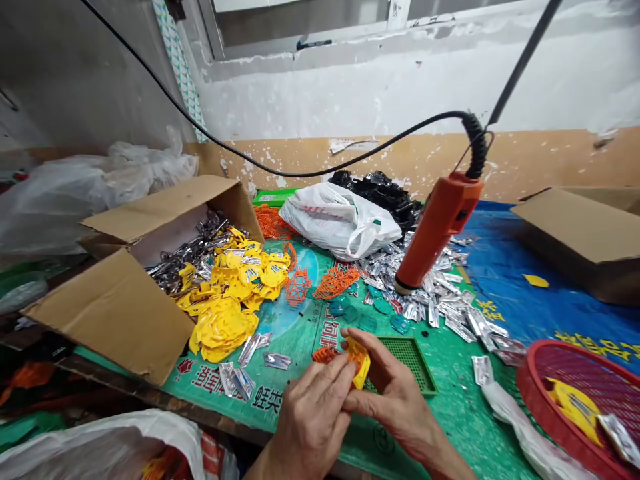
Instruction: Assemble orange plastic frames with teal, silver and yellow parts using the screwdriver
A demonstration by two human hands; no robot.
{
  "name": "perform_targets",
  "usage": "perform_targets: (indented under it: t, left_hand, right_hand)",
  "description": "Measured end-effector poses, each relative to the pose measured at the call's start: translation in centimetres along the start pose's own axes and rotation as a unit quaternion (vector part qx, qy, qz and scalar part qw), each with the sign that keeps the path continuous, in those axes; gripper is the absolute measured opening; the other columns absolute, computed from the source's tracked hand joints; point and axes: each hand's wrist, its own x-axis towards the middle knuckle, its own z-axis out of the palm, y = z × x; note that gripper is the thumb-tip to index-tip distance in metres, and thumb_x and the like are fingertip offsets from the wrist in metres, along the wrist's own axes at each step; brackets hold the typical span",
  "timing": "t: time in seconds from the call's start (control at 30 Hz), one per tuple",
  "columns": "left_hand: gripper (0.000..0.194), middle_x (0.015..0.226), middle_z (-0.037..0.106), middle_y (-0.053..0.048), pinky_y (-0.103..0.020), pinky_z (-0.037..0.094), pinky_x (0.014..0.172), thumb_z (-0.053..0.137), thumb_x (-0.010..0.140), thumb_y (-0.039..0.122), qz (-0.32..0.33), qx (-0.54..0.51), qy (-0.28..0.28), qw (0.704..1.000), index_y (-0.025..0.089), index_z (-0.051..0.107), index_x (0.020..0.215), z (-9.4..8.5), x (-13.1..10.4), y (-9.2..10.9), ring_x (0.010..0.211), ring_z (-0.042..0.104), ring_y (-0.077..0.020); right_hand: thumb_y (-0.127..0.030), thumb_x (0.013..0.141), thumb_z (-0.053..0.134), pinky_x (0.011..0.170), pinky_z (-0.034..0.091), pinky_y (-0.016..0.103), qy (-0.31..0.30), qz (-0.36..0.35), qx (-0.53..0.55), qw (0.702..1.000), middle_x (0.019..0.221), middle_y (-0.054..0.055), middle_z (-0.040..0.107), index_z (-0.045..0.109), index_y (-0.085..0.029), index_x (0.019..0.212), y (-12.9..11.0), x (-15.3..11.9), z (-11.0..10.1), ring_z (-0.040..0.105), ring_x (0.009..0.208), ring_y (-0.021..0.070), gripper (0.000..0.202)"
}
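My left hand [313,410] and my right hand [393,393] meet over the front of the green table cover. Between their fingers is a small yellow plastic part [361,363] with an orange piece against it. The left fingers press on the orange piece, while the right thumb and fingers grip the yellow part's edge. A green perforated tray [423,367] lies just beyond the right hand. Orange lattice pieces [336,281] and teal transparent pieces [367,323] lie farther back.
An orange electric screwdriver [435,233] hangs from a black cable over silver parts [440,293]. At left, a cardboard box [115,313] stands beside piled yellow parts [223,327]. A white bag [340,220] lies behind. A red basket [533,393] is at right.
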Motion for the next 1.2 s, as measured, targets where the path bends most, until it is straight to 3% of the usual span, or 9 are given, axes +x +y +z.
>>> perform_targets:
  t: [0.1, 0.27, 0.43, 0.8, 1.2]
  left_hand:
    - [0.045, 0.12, 0.07, -0.018, -0.038, 0.059, 0.082, 0.043, 0.088, 0.006, 0.03, 0.043, -0.054, 0.997, 0.008, 0.051, 0.133, -0.3, -0.1, 0.6, 0.099, 0.068, -0.025]
    - [0.04, 0.125, 0.066, -0.021, -0.04, 0.058, 0.083, 0.037, 0.09, 0.004, 0.045, 0.064, -0.121, 0.99, 0.003, 0.057, 0.125, -0.8, 0.2, 1.4, 0.102, 0.066, -0.0274]
    - [0.04, 0.125, 0.066, -0.02, -0.038, 0.058, 0.08, 0.033, 0.095, 0.01, 0.061, 0.055, -0.117, 0.99, 0.006, 0.054, 0.13, -0.2, 0.1, 1.5, 0.103, 0.064, -0.0254]
    - [0.038, 0.117, 0.071, -0.016, -0.037, 0.058, 0.073, 0.03, 0.098, 0.012, 0.065, 0.069, -0.106, 0.99, 0.007, 0.062, 0.118, -0.6, 0.9, 1.7, 0.085, 0.066, -0.0222]
    - [0.037, 0.117, 0.07, -0.018, -0.039, 0.059, 0.073, 0.035, 0.094, 0.009, 0.047, 0.012, -0.134, 0.99, 0.006, 0.059, 0.121, -0.5, 0.8, 1.3, 0.087, 0.067, -0.0231]
  right_hand:
    - [-0.032, 0.053, 0.091, 0.098, 0.052, 0.038, 0.015, -0.005, 0.093, 0.996, 0.133, 0.006, 0.062, 0.054, -0.037, 0.131, 0.8, -0.8, -0.9, 0.06, 0.121, 0.0259, 0.087]
    - [-0.035, 0.048, 0.092, 0.099, 0.051, 0.034, 0.04, -0.029, 0.107, 0.993, 0.133, 0.006, 0.062, 0.053, -0.038, 0.132, 1.6, -2.2, -2.0, 0.059, 0.123, 0.0243, 0.093]
    - [-0.038, 0.05, 0.091, 0.1, 0.05, 0.041, 0.048, -0.02, 0.078, 0.996, 0.135, 0.009, 0.061, 0.053, -0.036, 0.133, 1.7, -2.7, -2.1, 0.057, 0.125, 0.0267, 0.091]
    - [-0.035, 0.053, 0.09, 0.1, 0.05, 0.039, 0.04, -0.028, 0.084, 0.995, 0.136, 0.007, 0.06, 0.053, -0.037, 0.133, 1.9, -2.7, -2.1, 0.058, 0.124, 0.0255, 0.088]
    - [-0.028, 0.052, 0.091, 0.102, 0.049, 0.034, 0.039, -0.045, 0.082, 0.995, 0.134, 0.005, 0.063, 0.057, -0.038, 0.129, 1.6, -2.7, -1.7, 0.058, 0.125, 0.0229, 0.084]
